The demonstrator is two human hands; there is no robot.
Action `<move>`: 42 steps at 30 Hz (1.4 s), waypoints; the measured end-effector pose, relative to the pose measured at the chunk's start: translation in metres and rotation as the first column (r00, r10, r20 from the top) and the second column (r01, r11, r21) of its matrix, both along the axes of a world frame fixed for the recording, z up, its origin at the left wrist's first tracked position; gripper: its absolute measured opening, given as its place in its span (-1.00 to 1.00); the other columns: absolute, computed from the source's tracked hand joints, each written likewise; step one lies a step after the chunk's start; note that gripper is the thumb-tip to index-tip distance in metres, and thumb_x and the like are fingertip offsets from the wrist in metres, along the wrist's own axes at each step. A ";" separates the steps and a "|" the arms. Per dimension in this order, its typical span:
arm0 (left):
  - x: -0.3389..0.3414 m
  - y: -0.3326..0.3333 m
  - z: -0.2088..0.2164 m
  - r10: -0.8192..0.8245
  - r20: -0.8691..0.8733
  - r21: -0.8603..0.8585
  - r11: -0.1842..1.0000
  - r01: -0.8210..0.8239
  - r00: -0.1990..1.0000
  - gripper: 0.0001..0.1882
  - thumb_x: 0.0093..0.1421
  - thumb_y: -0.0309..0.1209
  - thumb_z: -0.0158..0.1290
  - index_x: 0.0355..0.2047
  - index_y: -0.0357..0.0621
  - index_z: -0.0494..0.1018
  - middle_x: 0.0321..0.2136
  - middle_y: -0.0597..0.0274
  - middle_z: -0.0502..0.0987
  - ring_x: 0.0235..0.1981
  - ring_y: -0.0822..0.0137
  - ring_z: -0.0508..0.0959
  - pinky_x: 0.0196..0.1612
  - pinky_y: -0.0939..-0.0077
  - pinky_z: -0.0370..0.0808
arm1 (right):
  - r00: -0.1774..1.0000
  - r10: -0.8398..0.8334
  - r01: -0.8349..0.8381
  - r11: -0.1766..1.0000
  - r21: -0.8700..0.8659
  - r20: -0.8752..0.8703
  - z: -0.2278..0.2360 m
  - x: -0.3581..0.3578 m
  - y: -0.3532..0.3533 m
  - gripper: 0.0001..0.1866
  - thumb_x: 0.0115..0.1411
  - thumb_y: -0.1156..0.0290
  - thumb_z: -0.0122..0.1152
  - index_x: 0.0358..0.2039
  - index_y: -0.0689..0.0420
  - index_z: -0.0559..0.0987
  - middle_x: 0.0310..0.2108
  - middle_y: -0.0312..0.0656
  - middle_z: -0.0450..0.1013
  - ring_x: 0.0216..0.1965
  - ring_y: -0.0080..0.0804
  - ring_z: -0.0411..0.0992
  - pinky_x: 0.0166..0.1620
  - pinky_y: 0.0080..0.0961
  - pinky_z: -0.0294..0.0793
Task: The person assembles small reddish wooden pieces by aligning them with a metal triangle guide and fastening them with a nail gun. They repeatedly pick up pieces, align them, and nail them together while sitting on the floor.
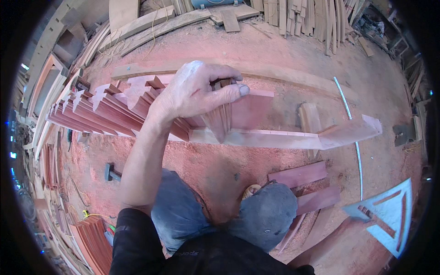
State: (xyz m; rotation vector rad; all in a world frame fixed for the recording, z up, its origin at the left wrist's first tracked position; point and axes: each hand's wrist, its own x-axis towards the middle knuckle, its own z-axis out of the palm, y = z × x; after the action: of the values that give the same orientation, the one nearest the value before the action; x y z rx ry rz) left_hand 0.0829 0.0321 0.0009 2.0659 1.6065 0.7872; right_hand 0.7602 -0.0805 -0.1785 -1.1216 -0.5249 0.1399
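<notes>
A long reddish wooden frame (275, 139) stretches across in front of my knees, with several profiled slats (114, 112) set in a row at its left part. My left hand (197, 89) is above the frame, its fingers and thumb closed round the top of a wooden slat (219, 123) that slants down to the frame's near rail. Some blur covers that slat. Off to the lower right, my right hand (366, 228) holds a pale triangular speed square (399, 220) away from the frame; most of its fingers are hidden or smeared.
A white measuring strip (360, 169) crosses under the frame's right part. A hammer (111, 173) lies on the dusty floor at left. Loose reddish boards (298, 175) are beside my right knee, a stack of slats (91, 240) at lower left. Timber (298, 16) lines the back.
</notes>
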 end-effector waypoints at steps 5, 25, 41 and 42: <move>0.000 0.000 0.000 -0.013 -0.014 0.026 1.000 0.013 1.000 -0.52 0.35 -0.08 0.36 -0.01 -0.29 0.71 -0.43 0.08 0.69 -0.40 0.35 0.65 -0.26 0.39 0.59 | 0.846 -0.157 -0.032 0.939 -0.343 -0.509 -0.092 0.131 -0.094 -0.42 0.56 -0.24 0.00 -0.05 0.10 0.52 -0.03 -0.13 0.55 0.04 -0.18 0.53 0.08 -0.07 0.66; 0.004 0.002 -0.003 0.024 0.064 -0.065 0.998 -0.020 0.998 -0.63 0.41 -0.25 0.28 -0.04 -0.39 0.65 -0.31 0.17 0.70 -0.20 0.46 0.59 -0.05 0.44 0.57 | 0.772 -0.472 -0.077 0.594 -0.800 -0.425 -0.217 0.181 -0.220 -0.15 0.40 -0.28 0.23 0.37 0.22 0.47 0.36 0.02 0.41 0.26 0.03 0.44 0.29 0.14 0.54; -0.008 -0.001 -0.013 0.063 0.206 -0.155 0.987 -0.031 0.977 -0.59 0.49 -0.30 0.25 0.16 -0.42 0.60 -0.02 0.12 0.69 0.05 0.34 0.64 0.23 0.39 0.51 | 0.999 0.046 -0.025 0.728 -0.686 0.012 -0.192 -0.165 -0.081 -0.14 0.32 0.46 0.46 0.52 0.28 0.20 0.46 0.14 0.19 0.45 -0.01 0.26 0.46 -0.06 0.32; -0.009 -0.001 -0.013 0.070 0.194 -0.157 0.987 -0.039 0.979 -0.59 0.49 -0.31 0.24 0.17 -0.41 0.59 -0.02 0.12 0.68 0.05 0.34 0.63 0.23 0.39 0.51 | 0.998 0.059 -0.057 0.726 -0.685 -0.020 -0.197 -0.154 -0.081 -0.15 0.32 0.47 0.44 0.52 0.28 0.21 0.42 0.12 0.26 0.42 -0.05 0.31 0.41 -0.10 0.39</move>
State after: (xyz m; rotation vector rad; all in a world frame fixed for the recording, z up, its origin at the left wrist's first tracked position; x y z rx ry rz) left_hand 0.0740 0.0312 -0.0122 1.7837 1.5666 0.8332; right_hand 0.6060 -0.1619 -0.3752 -1.8398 -0.5231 0.4150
